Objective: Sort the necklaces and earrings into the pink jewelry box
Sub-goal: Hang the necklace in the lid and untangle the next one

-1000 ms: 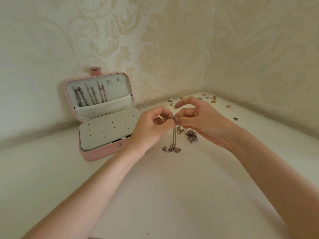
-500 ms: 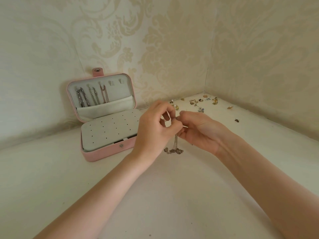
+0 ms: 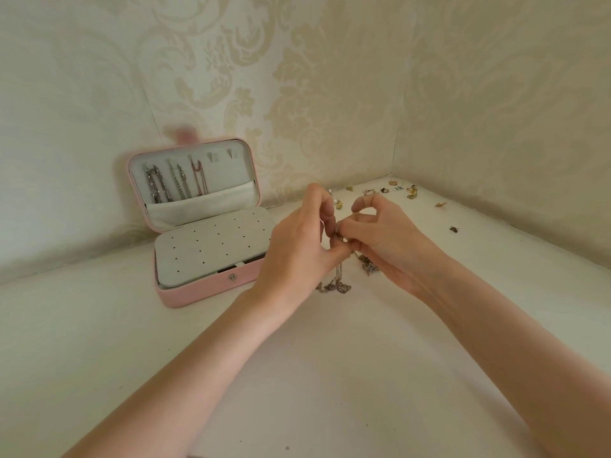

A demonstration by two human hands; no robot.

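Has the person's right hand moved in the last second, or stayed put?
Yes. The right hand has shifted slightly: its index finger, earlier stretched toward the scattered small earrings near the corner, is now curled in.

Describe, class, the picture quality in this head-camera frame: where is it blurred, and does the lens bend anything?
Head view: soft, even light with no glare; the pink jewelry box is fairly sharp, but its clasp tab is motion-smeared; the wide lens stretches both forearms; the small earrings by the wall are too tiny to resolve.
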